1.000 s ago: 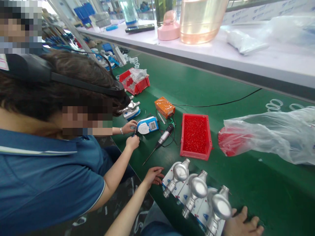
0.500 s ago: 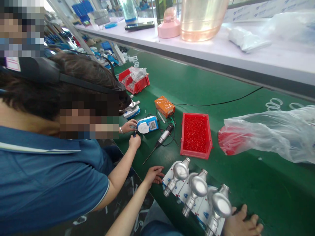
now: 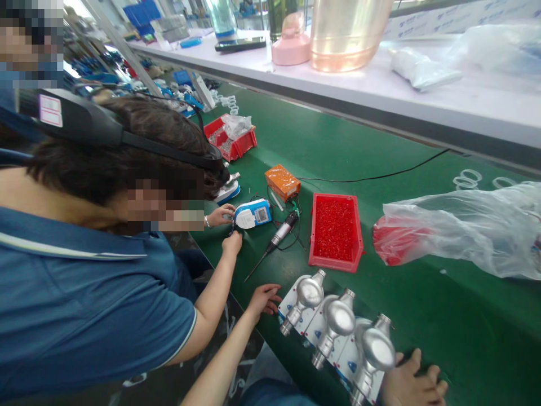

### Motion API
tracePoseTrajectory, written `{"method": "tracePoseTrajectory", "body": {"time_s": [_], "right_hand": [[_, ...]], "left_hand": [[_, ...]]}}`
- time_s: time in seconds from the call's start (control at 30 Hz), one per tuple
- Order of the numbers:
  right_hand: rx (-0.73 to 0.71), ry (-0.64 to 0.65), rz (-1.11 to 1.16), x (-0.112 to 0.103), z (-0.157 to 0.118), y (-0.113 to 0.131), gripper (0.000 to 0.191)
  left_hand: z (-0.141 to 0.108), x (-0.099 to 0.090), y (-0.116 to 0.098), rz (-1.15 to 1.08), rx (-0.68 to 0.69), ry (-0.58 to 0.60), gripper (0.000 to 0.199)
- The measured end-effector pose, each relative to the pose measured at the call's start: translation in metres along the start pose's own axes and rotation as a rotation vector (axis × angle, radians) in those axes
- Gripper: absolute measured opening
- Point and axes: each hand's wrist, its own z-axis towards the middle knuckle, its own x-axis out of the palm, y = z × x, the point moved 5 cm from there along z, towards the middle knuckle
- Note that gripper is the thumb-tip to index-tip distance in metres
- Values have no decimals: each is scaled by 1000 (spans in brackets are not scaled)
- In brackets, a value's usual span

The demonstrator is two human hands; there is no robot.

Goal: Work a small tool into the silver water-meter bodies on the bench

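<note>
Three silver metal meter bodies with round domes and threaded pipe ends stand side by side on white-and-blue backs: the left meter (image 3: 310, 292), the middle meter (image 3: 340, 316) and the right meter (image 3: 379, 348). At the left end of this row is my left hand (image 3: 264, 299), its fingers loosely stretched out against or close to the edge. My right hand (image 3: 412, 380) lies at the other end with its fingers spread, the thumb side by the right meter. Neither hand grips anything that I can see.
A red bin (image 3: 336, 231) of small red parts sits behind the meters, beside an electric screwdriver (image 3: 281, 234) and an orange box (image 3: 282, 181). A plastic bag (image 3: 456, 231) lies to the right. At left, a co-worker handles a blue-and-white meter (image 3: 252, 214). A shelf (image 3: 338, 84) overhangs the bench.
The co-worker's head has shifted slightly to the right and down. My hands and the row of meters stay almost in place, with only a slight shift of the view.
</note>
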Motion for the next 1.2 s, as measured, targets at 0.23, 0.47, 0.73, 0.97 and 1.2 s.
{"method": "tracePoseTrajectory", "body": {"time_s": [0.23, 0.47, 0.73, 0.97, 1.2], "right_hand": [[-15, -3, -12, 0, -2, -3, 49], [16, 30, -25, -2, 1, -2, 50], [28, 16, -62, -6, 1, 1, 47], [5, -40, -74, -1, 1, -2, 44], [7, -37, -104, 0, 2, -4, 44]], "left_hand": [[0, -1, 1, 8, -5, 0, 49], [-3, -1, -1, 15, -9, -3, 48], [-10, 0, -6, 12, -12, -15, 41], [-10, 7, -11, 9, 0, -2, 35], [-6, 11, -12, 83, 36, -56, 39]]}}
